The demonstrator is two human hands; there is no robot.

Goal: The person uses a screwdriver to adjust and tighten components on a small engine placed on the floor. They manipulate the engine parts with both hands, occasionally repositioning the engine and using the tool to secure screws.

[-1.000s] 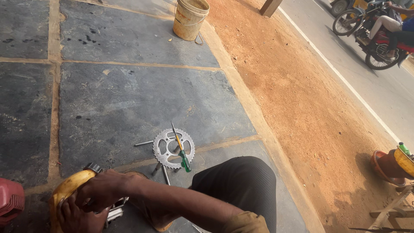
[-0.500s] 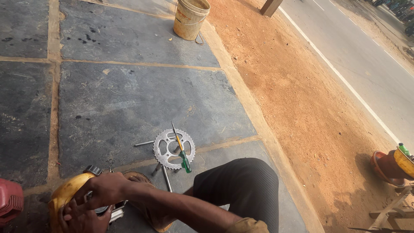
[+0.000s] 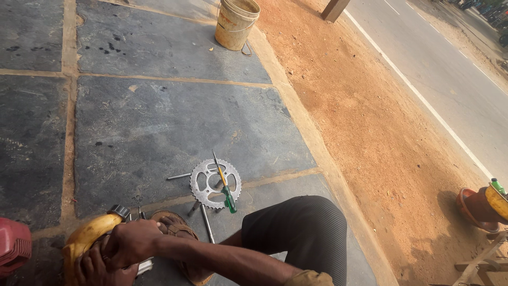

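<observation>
The yellow curved part [image 3: 84, 238] sat low at the frame's left corner, and both hands were on it! The right hand [image 3: 132, 242] reached across from the right, its fingers curled down over the part's inner edge, clamped on it. The left hand [image 3: 98, 270] lay just beneath the right one, pressed against the same yellow piece, though whether its fingers were closed around it I could not tell, since the right hand covered most of it. A small metal cap [image 3: 119, 212] stood at the part's upper tip, just above the right hand's knuckles. Left of both hands, at the frame's edge, a red object [image 3: 13, 246] poked in.

Just right of the right hand, a sandalled foot [image 3: 174, 225] rested on the slab, and beyond the forearm rose a knee in dark trousers [image 3: 296, 233].

Up and to the right of the hands, near but not touching, a toothed sprocket [image 3: 211, 184] lay flat on the grey stone paving [image 3: 159, 116]. A screwdriver with a green and yellow handle [image 3: 226, 191] lay across the sprocket's right side. Thin metal rods [image 3: 206, 222] stuck out from under its lower rim.

Far above the hands, a pale bucket [image 3: 236, 22] stood at the paving's edge. Further right ran orange dirt [image 3: 370, 116], then the road [image 3: 450, 69].
</observation>
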